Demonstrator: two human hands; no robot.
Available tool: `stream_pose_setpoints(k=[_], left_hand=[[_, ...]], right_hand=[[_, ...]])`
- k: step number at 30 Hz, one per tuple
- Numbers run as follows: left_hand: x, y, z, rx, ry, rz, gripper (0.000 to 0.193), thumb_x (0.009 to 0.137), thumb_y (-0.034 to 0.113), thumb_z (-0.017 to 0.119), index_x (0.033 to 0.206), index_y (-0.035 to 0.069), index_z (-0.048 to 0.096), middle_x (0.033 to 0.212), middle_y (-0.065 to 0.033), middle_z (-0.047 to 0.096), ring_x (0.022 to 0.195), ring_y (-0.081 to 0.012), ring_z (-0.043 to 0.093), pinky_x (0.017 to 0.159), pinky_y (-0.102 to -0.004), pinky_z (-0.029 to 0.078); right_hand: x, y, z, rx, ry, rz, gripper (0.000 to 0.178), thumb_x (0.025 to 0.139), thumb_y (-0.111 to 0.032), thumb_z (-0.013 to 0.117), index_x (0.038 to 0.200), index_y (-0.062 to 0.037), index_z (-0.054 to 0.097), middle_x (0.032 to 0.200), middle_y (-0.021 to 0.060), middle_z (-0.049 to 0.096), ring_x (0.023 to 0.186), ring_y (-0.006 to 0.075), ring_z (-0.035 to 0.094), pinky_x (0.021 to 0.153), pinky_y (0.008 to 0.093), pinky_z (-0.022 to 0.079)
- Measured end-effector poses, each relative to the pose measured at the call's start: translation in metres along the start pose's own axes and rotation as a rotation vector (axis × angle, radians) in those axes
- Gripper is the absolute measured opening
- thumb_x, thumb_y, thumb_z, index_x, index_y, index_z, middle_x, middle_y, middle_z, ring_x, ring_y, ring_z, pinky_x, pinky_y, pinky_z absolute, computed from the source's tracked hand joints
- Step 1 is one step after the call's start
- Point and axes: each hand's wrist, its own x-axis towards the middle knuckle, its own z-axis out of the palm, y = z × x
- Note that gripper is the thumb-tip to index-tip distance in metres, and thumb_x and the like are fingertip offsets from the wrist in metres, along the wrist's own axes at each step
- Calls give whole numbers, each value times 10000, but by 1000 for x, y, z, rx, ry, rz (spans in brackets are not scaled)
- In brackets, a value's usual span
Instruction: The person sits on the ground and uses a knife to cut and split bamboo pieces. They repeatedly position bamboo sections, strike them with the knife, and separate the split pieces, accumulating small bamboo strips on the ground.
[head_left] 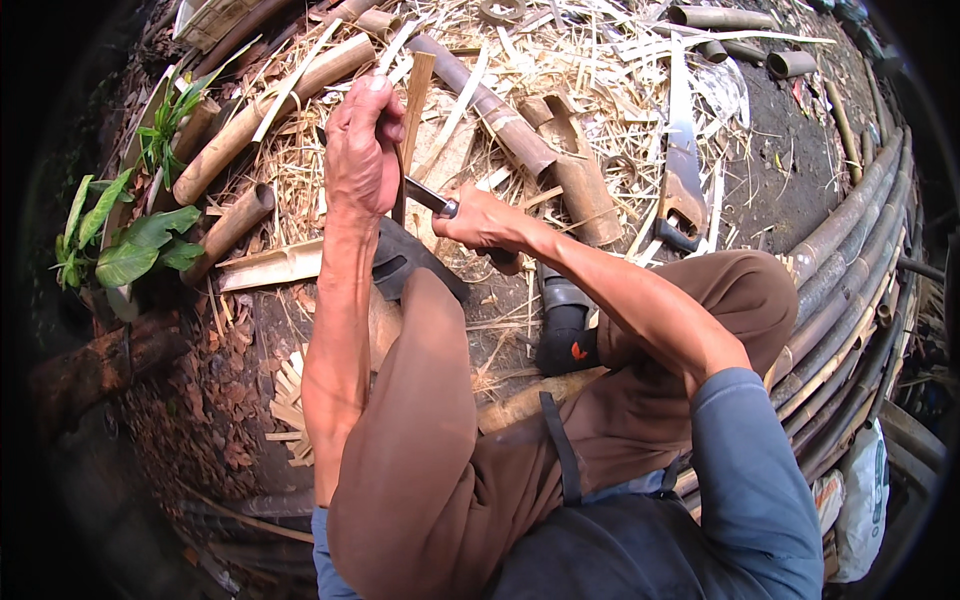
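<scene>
My left hand is raised with its fingers curled against a flat bamboo strip that stands nearly upright. Its fingertips are partly hidden, but they appear closed on the strip's edge. My right hand is wrapped round the dark handle of a knife. The blade points left and meets the strip just below my left hand. Under the strip's lower end is the dark shoe on my left foot, next to my raised knee.
Pale bamboo shavings cover the ground ahead. A handsaw lies at the right, near a cut bamboo tube. Long bamboo poles are stacked along the right. Bamboo lengths and a leafy plant are at the left.
</scene>
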Motion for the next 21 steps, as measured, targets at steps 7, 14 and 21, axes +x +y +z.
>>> stream_pose_setpoints(k=[7, 14, 21], left_hand=[[-3, 0, -3, -3, -5, 19, 201, 945, 220, 607, 808, 75, 583, 749, 13, 537, 649, -73, 459, 621, -206, 378], [-4, 2, -5, -61, 10, 11, 154, 942, 181, 608, 843, 65, 600, 753, 5, 552, 648, -76, 465, 623, -209, 387], [-10, -1, -3, -66, -12, 39, 159, 949, 172, 593, 832, 63, 590, 741, 0, 538, 650, -80, 456, 618, -217, 377]], right_hand=[[-2, -3, 2, -33, -7, -5, 225, 802, -193, 575, 805, 31, 559, 582, 102, 537, 535, 200, 516, 528, 398, 444], [2, 3, 8, -19, -13, 14, 234, 816, -227, 565, 784, 3, 535, 579, 63, 490, 537, 158, 444, 514, 370, 402], [4, 19, 20, 20, -20, 11, 215, 816, -210, 570, 773, -2, 534, 595, 40, 495, 550, 140, 437, 517, 349, 396]])
